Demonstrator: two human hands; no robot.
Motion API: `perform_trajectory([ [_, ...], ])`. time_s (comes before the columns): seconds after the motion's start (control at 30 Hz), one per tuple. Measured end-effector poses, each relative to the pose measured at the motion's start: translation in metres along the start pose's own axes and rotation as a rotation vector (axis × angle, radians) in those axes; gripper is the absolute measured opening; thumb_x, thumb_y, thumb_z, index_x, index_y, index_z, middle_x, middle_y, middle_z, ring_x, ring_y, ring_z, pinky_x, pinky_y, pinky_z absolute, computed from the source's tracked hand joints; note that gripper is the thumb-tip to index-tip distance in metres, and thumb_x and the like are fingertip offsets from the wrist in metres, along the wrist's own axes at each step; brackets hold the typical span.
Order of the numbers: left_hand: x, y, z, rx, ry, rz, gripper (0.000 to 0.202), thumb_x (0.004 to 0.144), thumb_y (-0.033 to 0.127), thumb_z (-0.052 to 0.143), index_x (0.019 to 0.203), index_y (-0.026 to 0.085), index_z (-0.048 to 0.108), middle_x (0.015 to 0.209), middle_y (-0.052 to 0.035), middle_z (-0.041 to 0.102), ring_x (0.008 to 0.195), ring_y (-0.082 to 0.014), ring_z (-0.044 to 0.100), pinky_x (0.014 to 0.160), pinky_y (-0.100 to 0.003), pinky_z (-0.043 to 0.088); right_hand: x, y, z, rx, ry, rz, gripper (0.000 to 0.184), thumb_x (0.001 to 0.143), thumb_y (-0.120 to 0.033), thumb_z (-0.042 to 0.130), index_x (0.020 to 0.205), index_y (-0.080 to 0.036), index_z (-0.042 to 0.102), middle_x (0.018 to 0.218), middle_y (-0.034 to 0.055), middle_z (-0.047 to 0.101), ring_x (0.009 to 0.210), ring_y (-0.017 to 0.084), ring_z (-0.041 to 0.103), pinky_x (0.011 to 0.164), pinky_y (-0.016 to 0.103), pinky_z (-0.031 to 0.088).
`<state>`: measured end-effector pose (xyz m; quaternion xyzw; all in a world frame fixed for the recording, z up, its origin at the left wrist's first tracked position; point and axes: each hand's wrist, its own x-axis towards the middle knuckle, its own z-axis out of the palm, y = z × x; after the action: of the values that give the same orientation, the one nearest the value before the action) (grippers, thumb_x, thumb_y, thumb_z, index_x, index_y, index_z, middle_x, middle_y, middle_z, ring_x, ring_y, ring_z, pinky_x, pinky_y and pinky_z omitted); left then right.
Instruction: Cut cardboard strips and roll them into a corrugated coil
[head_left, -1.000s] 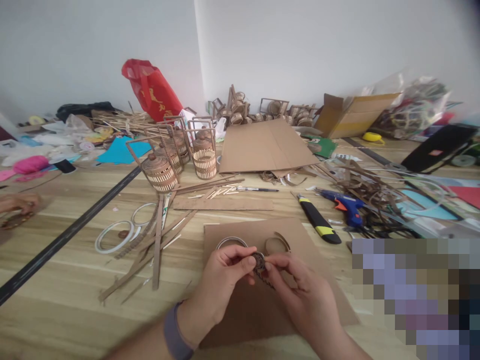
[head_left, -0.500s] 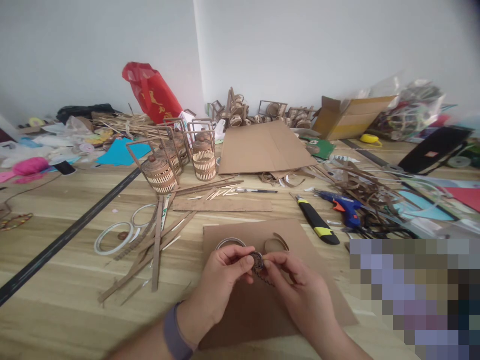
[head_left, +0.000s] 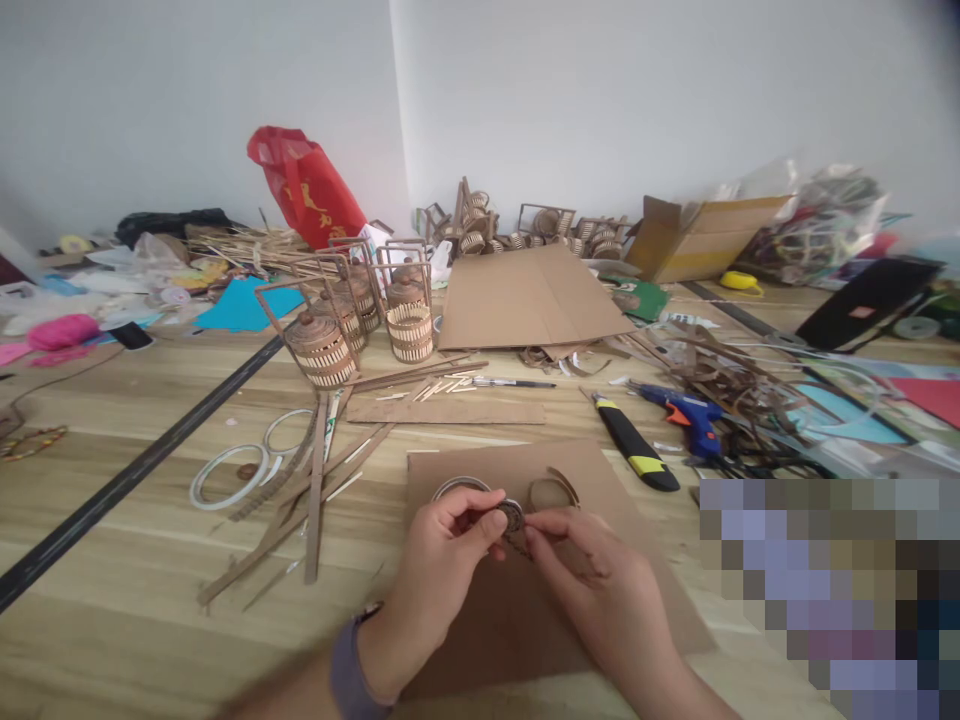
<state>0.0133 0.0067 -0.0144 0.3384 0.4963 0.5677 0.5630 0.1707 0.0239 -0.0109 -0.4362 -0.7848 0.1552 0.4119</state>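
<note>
We hold a small brown coil (head_left: pixel 511 516) above the cardboard sheet (head_left: pixel 517 630). Our left hand (head_left: pixel 444 562) grips its left side between thumb and fingers, while our right hand (head_left: pixel 613 585) pinches its right edge with thumb and fingertip. Just beyond our hands, a ring (head_left: pixel 459 483) and a curled strip (head_left: pixel 567 484) rest on the sheet; a knife (head_left: pixel 636 441) lies to the right.

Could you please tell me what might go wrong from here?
The small brown coil might spring loose, as the left hand and right hand only pinch its edges.
The black-and-yellow cutter lies beyond the right hand; a careless reach could cause a cut if its blade is out.
The blue glue gun lies beside brown strips and, if hot, could mark them.
</note>
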Motion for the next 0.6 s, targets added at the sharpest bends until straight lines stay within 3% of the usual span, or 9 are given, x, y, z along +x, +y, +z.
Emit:
perform_trajectory([
  [0.3, -0.0016, -0.0022, 0.0010, 0.063, 0.017, 0.020, 0.028, 0.064, 0.036, 0.083, 0.083, 0.017, 0.079, 0.071, -0.0029, 0.067, 0.056, -0.0123, 0.056, 0.055, -0.025, 0.051, -0.0004, 0.0034, 0.0001, -0.131, -0.014, -0.106, 0.021, 0.089, -0.022, 0.052, 0.073, -0.023, 0.065, 0.063, -0.0002, 0.069, 0.059, 0.016, 0.063, 0.057, 0.027, 0.045],
  [0.6, -0.0029, -0.0022, 0.0022, 0.109, -0.027, 0.076, 0.021, 0.068, 0.034, 0.081, 0.082, 0.018, 0.078, 0.071, -0.0007, 0.064, 0.054, -0.0118, 0.058, 0.053, -0.024, 0.049, 0.0005, 0.0071, 0.0000, -0.214, -0.035, -0.163, 0.017, 0.079, -0.013, 0.055, 0.065, -0.022, 0.057, 0.056, -0.0046, 0.061, 0.052, 0.012, 0.055, 0.060, 0.027, 0.036],
])
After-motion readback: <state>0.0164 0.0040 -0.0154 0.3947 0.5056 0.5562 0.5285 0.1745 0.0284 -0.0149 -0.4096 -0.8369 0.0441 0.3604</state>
